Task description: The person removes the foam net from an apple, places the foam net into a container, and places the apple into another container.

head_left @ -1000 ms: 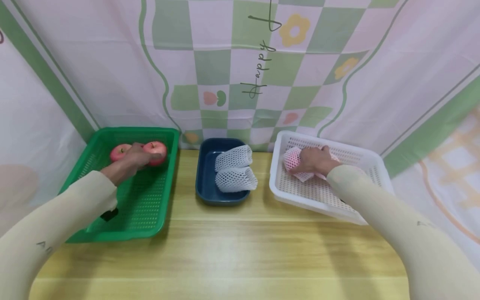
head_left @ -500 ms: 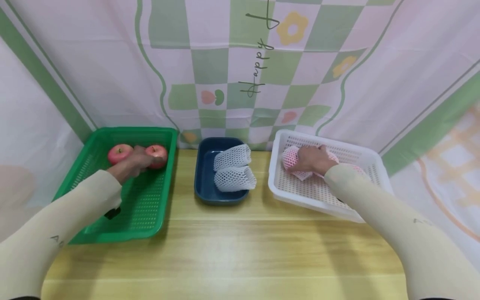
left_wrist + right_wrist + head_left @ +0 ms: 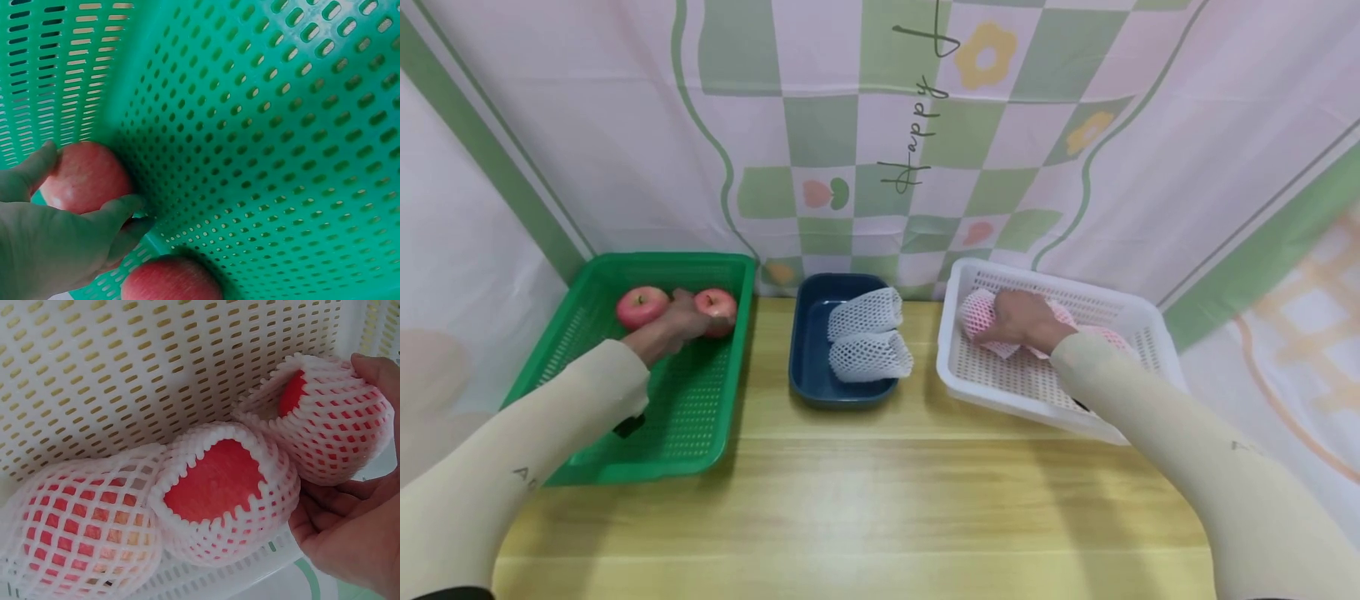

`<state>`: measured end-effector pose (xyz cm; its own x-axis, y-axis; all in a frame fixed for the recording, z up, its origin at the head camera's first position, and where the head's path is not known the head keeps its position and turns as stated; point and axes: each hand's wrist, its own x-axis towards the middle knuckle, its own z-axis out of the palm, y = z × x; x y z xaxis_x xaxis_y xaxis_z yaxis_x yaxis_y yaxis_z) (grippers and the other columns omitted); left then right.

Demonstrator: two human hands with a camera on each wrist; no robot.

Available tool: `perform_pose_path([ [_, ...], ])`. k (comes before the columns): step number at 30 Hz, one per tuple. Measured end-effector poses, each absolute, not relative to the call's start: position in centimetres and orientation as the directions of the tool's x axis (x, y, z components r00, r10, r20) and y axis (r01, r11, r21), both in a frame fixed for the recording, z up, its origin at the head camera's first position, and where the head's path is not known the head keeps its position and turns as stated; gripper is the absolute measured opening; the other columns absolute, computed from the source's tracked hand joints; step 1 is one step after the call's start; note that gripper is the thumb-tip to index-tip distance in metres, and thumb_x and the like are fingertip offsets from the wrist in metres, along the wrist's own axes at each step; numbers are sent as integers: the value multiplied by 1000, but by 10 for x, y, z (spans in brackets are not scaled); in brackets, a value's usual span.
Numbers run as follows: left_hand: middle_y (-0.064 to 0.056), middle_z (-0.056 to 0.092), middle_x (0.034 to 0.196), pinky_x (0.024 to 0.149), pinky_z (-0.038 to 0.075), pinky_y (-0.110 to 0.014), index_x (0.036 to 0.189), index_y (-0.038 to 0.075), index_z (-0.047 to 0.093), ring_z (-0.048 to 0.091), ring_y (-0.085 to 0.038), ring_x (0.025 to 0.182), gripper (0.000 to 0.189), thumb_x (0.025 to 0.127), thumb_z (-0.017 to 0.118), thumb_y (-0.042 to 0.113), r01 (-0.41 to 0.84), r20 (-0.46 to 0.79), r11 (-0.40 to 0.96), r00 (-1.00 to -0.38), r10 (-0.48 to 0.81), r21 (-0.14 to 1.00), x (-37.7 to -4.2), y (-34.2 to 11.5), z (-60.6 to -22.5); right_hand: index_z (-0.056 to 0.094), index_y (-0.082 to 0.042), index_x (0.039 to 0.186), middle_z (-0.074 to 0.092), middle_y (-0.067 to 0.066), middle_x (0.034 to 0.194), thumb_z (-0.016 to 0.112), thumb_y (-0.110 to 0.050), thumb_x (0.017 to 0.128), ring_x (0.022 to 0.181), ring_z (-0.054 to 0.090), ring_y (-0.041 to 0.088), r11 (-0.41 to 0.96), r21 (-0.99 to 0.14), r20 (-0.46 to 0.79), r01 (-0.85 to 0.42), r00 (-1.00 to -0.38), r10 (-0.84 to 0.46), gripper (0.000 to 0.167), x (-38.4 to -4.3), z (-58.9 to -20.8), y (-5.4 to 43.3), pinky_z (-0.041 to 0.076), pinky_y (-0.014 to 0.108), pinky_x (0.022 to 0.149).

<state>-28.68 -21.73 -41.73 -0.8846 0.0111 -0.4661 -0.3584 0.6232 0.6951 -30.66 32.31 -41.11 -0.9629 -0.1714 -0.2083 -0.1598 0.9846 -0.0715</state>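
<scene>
My left hand (image 3: 672, 327) reaches into the green basket (image 3: 741, 383) at the left. Its thumb and fingers grip the right-hand red apple (image 3: 87, 178) from both sides, near the basket's corner. A second apple (image 3: 642, 305) lies beside it, bare too. Over in the white basket (image 3: 951, 367) my right hand (image 3: 1024, 321) holds an apple in a pinkish-white foam net (image 3: 340, 425), thumb on one side and fingers beneath. Two more netted apples, a middle one (image 3: 215, 481) and an outer one (image 3: 87, 525), lie alongside; in the head view my hand and sleeve partly cover them.
Between the baskets stands a small dark blue tray (image 3: 805, 371) with two white foam nets (image 3: 868, 357) lying in it, their ends over its right rim. All stand on a wooden table (image 3: 850, 500). A patterned curtain (image 3: 820, 133) hangs right behind them.
My left hand and the apple in it have shifted slightly right and nearer within the green basket. The head view has moved a little. My right hand stays at the same netted apple.
</scene>
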Motion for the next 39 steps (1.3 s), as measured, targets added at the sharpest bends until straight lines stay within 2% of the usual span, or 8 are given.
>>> perform_pose_path([
  [3, -43, 13, 162, 123, 31, -64, 157, -15, -17, 26, -53, 148, 104, 103, 64, 24, -354, -459, 620, -888, 11, 700, -287, -217, -417, 55, -7, 81, 58, 7, 72, 87, -48, 78, 65, 54, 24, 977, -120, -190, -176, -962, -197, 53, -306, -411, 323, 50, 40, 58],
  [7, -43, 9, 164, 126, 23, -62, 158, -16, -13, 19, -52, 153, 103, 103, 66, 21, -342, -442, 617, -897, 12, 709, -286, -217, -417, 56, -1, 95, 60, 12, 80, 87, -43, 78, 70, 57, 28, 967, -157, -159, -200, -961, -225, 55, -304, -406, 319, 54, 43, 63],
  [14, -44, 8, 165, 127, 21, -62, 158, -17, -7, 17, -54, 154, 101, 102, 67, 22, -296, -389, 623, -921, 14, 724, -285, -219, -413, 55, -1, 94, 57, 10, 79, 88, -41, 77, 70, 55, 27, 958, -184, -130, -219, -961, -245, 54, -298, -395, 317, 52, 41, 63],
  [20, -42, 3, 167, 127, 20, -62, 160, -15, -8, 11, -53, 157, 100, 104, 66, 22, -252, -339, 597, -940, 35, 761, -282, -221, -407, 54, 1, 100, 58, 13, 83, 89, -40, 76, 72, 55, 28, 951, -208, -97, -227, -963, -251, 60, -290, -384, 316, 52, 41, 64],
  [23, -40, 3, 168, 127, 20, -62, 162, -12, -9, 11, -53, 157, 102, 104, 67, 25, -242, -329, 596, -944, 38, 765, -280, -221, -405, 55, 3, 104, 60, 16, 88, 89, -41, 76, 76, 57, 30, 952, -204, -85, -228, -965, -249, 63, -287, -378, 314, 54, 45, 68],
  [30, -39, 2, 169, 126, 21, -65, 163, -9, -9, 11, -54, 156, 104, 105, 67, 31, -212, -307, 610, -950, 55, 764, -276, -222, -396, 56, 14, 128, 66, 28, 110, 90, -40, 77, 96, 64, 40, 937, -229, -43, -262, -959, -279, 82, -276, -352, 307, 57, 58, 87],
  [36, -41, 10, 167, 124, 25, -65, 164, -8, -7, 17, -56, 154, 98, 106, 64, 27, -212, -294, 622, -955, 30, 754, -274, -222, -390, 52, 14, 140, 65, 34, 126, 91, -37, 76, 114, 63, 48, 927, -236, -16, -292, -953, -304, 92, -263, -330, 299, 53, 62, 99],
  [39, -39, 10, 168, 125, 25, -64, 164, -8, -6, 17, -55, 154, 97, 106, 64, 27, -200, -275, 610, -961, 31, 766, -273, -222, -387, 51, 12, 143, 64, 32, 128, 92, -36, 74, 117, 62, 48, 918, -243, -6, -313, -946, -324, 93, -255, -322, 293, 52, 62, 101],
])
